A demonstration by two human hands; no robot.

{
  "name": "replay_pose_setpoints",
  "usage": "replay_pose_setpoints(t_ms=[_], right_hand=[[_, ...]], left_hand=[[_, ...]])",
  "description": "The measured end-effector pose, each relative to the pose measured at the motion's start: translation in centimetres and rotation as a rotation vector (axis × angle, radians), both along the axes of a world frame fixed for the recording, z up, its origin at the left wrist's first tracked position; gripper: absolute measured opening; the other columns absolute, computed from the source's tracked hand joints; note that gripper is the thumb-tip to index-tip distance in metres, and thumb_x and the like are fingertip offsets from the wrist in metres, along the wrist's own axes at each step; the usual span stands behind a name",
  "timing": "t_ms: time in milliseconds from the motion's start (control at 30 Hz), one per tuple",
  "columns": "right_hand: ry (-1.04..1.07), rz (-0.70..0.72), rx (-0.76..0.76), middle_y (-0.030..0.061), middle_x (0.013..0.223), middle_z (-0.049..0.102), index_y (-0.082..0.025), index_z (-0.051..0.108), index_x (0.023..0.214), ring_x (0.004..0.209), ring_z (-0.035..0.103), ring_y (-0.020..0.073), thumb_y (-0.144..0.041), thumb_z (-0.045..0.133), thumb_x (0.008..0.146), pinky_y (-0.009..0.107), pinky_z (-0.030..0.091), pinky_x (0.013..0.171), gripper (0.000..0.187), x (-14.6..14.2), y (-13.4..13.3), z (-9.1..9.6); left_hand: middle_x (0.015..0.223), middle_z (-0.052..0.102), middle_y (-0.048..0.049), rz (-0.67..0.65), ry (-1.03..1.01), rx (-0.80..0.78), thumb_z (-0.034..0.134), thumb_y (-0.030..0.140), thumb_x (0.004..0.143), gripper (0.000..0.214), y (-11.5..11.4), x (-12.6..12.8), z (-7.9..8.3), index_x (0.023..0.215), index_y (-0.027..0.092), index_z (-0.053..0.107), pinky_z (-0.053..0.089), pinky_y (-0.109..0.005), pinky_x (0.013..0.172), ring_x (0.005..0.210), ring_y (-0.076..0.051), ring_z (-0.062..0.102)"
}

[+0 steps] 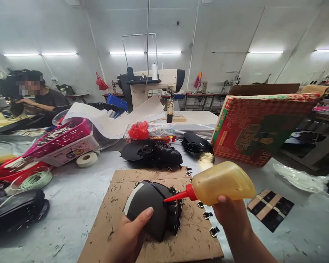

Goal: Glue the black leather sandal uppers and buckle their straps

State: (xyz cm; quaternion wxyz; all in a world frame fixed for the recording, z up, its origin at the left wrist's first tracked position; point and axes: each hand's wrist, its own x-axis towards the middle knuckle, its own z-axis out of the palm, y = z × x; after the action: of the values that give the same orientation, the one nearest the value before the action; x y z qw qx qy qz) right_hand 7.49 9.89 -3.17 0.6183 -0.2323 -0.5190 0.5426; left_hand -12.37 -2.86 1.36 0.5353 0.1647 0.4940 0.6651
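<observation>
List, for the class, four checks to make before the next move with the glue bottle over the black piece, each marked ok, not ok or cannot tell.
1. Right hand grips the glue bottle: ok.
2. Red nozzle points at the black piece: ok.
3. Left hand steadies the piece on the cardboard: ok.
4. Nozzle tip touching the piece: cannot tell.
</observation>
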Motion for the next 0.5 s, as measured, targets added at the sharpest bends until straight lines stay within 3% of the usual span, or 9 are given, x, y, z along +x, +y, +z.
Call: replay_pose_setpoints(t_ms=[233,367,500], right_hand=[[0.043,0.128,0.057,0.0080,0.088,0.069,-0.026,0.065,0.096,0.080,0.065,0.0253,-0.050,0.075,0.060,0.037,0.057,0.068,0.044,1.2,0.7,-0.7],[0.062,0.062,0.101,0.0058,0.084,0.070,-0.027,0.067,0.092,0.075,0.064,0.0236,-0.048,0.081,0.053,0.034,0.057,0.065,0.047,0.9,-0.1,0.0],[0.147,-0.030,0.030,0.0006,0.084,0.069,-0.030,0.066,0.091,0.075,0.062,0.0190,-0.044,0.084,0.049,0.028,0.056,0.066,0.048,0.3,-1.4,1.5]], left_hand=[[0.089,0.072,-0.0120,0.045,-0.055,0.030,0.079,0.025,0.055,0.039,0.0,0.5,0.4,0.091,0.011,0.070,0.052,-0.039,0.082,0.094,-0.032,0.063],[0.088,0.072,-0.0116,0.070,-0.055,0.035,0.078,0.024,0.057,0.042,0.0,0.8,0.7,0.096,0.011,0.068,0.053,-0.039,0.080,0.088,-0.031,0.065],[0.085,0.072,-0.0119,0.076,-0.042,0.026,0.078,0.024,0.055,0.043,0.0,0.9,0.9,0.094,0.010,0.068,0.052,-0.040,0.081,0.085,-0.032,0.066]])
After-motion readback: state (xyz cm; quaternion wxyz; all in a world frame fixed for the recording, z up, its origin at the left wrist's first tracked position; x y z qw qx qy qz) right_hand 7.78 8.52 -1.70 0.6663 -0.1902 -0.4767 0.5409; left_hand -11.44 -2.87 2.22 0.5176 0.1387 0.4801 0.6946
